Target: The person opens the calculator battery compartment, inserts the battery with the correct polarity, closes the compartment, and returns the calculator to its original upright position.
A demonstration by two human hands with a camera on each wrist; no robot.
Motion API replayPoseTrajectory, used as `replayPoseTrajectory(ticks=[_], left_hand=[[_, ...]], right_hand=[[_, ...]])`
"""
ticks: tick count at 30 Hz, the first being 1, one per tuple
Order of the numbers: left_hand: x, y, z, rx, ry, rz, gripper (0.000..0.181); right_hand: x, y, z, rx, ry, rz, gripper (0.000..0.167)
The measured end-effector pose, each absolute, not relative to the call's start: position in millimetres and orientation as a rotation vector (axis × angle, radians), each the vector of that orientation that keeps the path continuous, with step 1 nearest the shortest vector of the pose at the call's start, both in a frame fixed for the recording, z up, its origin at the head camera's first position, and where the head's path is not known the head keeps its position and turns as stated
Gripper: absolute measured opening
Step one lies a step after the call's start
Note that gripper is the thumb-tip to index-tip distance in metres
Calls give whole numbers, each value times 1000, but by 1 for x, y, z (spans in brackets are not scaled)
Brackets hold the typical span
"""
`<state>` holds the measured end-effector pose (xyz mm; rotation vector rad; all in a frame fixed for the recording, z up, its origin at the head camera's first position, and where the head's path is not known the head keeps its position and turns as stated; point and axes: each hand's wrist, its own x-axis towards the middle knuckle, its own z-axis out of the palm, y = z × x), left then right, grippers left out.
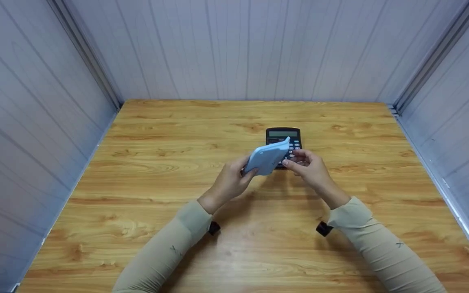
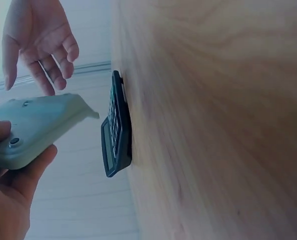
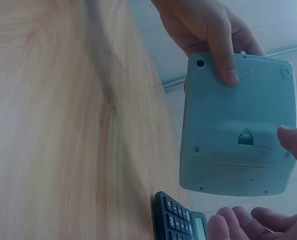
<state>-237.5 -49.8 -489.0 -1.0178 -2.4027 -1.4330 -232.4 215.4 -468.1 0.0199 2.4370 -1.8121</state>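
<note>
My left hand (image 1: 231, 177) grips a light blue calculator (image 1: 268, 158) by one end and holds it tilted above the table. Its back, with a battery cover and small round feet, faces the right wrist camera; the keys are hidden. In that view the left thumb (image 3: 227, 70) presses on the back near a dark foot. My right hand (image 1: 310, 169) is close to the blue calculator's other side, fingers loosely bent and apart from it in the left wrist view. A black calculator (image 1: 283, 133) lies face up on the table behind, partly covered by the blue one.
The wooden table (image 1: 145, 162) has pale panelled walls (image 1: 234, 49) at its back and sides. Small black blocks (image 1: 324, 228) show beneath both wrists.
</note>
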Motion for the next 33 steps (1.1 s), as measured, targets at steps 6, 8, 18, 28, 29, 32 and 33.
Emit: replayPoseTrajectory(ticks=[6,8,18,28,29,32,33], left_hand=[[-238,-51,-493,-1084,-2328,-923,35],[-237,-51,-493,-1090,-2313,-771,35],[-231,-49,-490,-1122,-2201,-36,43],[-227,-47,-491,-1119,-2019,293,43],[-227,-47,-491,-1118,-2010,302,43],[-227,-48,-492,-1117,-2001,312,46],[-227,-48,-492,-1119,-2001,312,46]], right_hand=[[-233,216,-466,17,2390,-1861,59],[-234,216,-465,16,2381,-1872,57],[-231,214,-466,-31,2271,-1913,55],[-229,208,-465,-84,2036,-2039,49],[-229,208,-465,-85,2005,-2058,48],[-229,208,-464,-70,1906,-2116,48],[-229,208,-463,-61,1882,-2129,49]])
